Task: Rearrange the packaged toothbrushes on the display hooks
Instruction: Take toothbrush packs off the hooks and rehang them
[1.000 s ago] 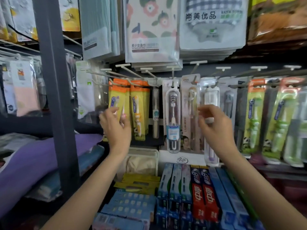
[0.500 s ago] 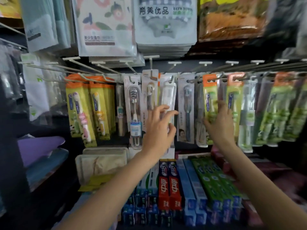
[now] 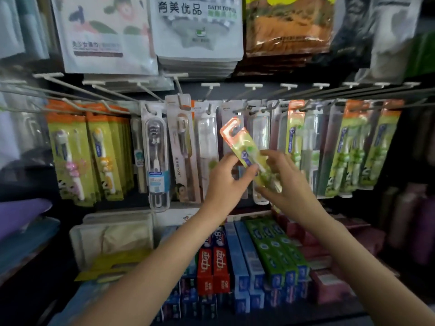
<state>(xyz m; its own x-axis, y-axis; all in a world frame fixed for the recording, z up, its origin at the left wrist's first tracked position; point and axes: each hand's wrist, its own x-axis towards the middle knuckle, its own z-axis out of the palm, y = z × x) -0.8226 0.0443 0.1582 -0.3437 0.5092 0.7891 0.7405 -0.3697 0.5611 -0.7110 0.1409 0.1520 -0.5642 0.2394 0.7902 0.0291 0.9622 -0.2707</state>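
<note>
In front of the middle display hooks [image 3: 253, 87], I hold one green toothbrush pack [image 3: 250, 152] with an orange top, off the hooks and tilted, its hang tab pointing up and left. My left hand [image 3: 227, 182] pinches its middle between thumb and fingers. My right hand [image 3: 286, 184] grips its lower end, fingers curled round it. Matching green packs [image 3: 348, 149] hang on hooks to the right; yellow-green packs with orange headers [image 3: 89, 149] hang at far left. Clear-cased toothbrushes [image 3: 157, 161] hang between them. Toothpaste boxes [image 3: 237, 262] lie on the shelf below.
</note>
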